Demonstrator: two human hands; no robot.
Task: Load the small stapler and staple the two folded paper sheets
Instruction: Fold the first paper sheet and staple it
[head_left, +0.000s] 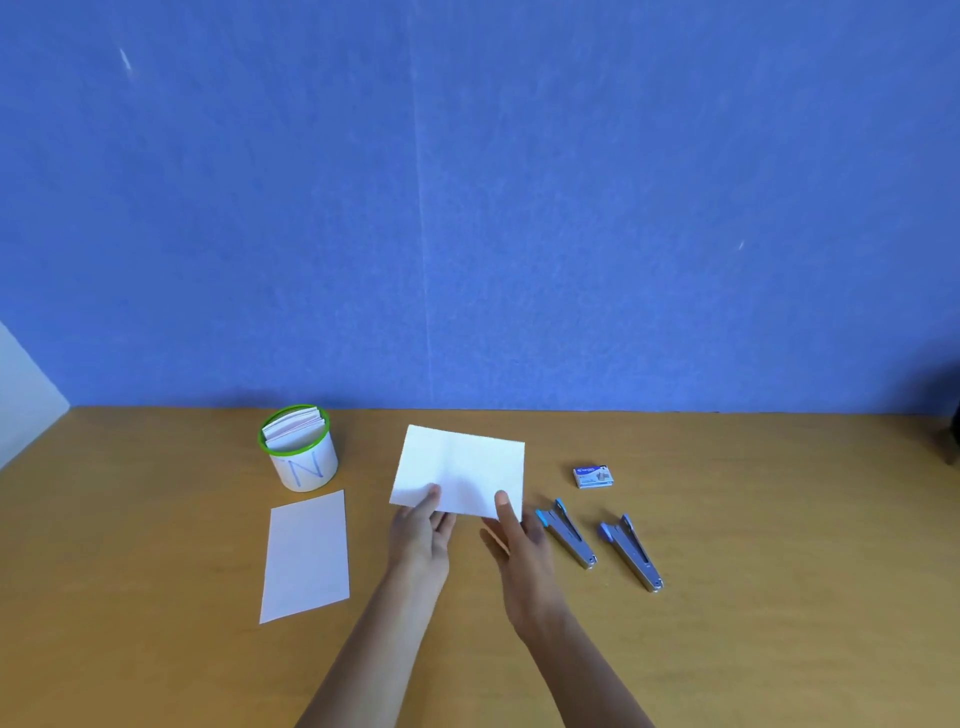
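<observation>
place: office desk | cues: blue partition (467, 208) — wooden desktop (156, 545) — staples box (593, 476)

Both my bare arms reach forward from the bottom, side by side. My left grip (421, 535) pinches the near edge of the paper sheet (460, 467), thumb on top, fingers under. My right grip (519, 545) pinches the same edge just beside it, thumb on top too.
</observation>
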